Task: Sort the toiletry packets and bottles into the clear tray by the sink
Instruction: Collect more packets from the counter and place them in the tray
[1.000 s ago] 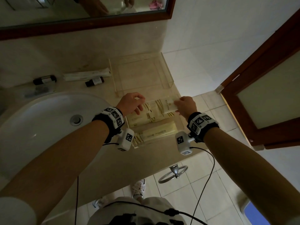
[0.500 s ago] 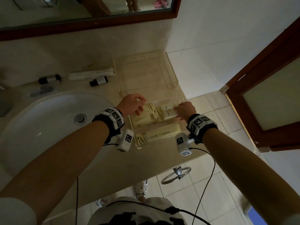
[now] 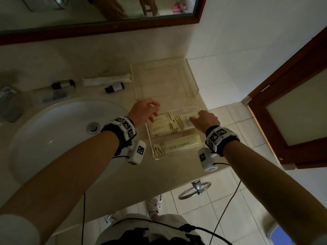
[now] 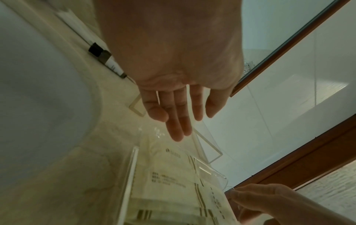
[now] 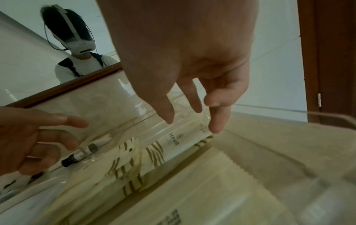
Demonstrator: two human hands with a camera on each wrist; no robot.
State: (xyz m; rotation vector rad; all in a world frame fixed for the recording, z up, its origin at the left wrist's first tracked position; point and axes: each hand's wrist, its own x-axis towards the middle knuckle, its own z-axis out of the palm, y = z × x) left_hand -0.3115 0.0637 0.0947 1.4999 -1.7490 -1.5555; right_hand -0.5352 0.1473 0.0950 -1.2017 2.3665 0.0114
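We count two clear trays [image 3: 192, 89], two small dark bottles [image 3: 114, 87], and two hands [image 3: 144, 112].

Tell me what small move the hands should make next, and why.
Probably the left hand should reach for the small dark bottle beside the tray. Packets already lie in the tray; both hands look free, and bottles remain on the counter.

Dark print runs down the cream packets [image 3: 174, 123] in the clear tray [image 3: 192, 93], far too blurred to read. Same on the little bottle's [image 3: 114, 87] label: nothing legible.
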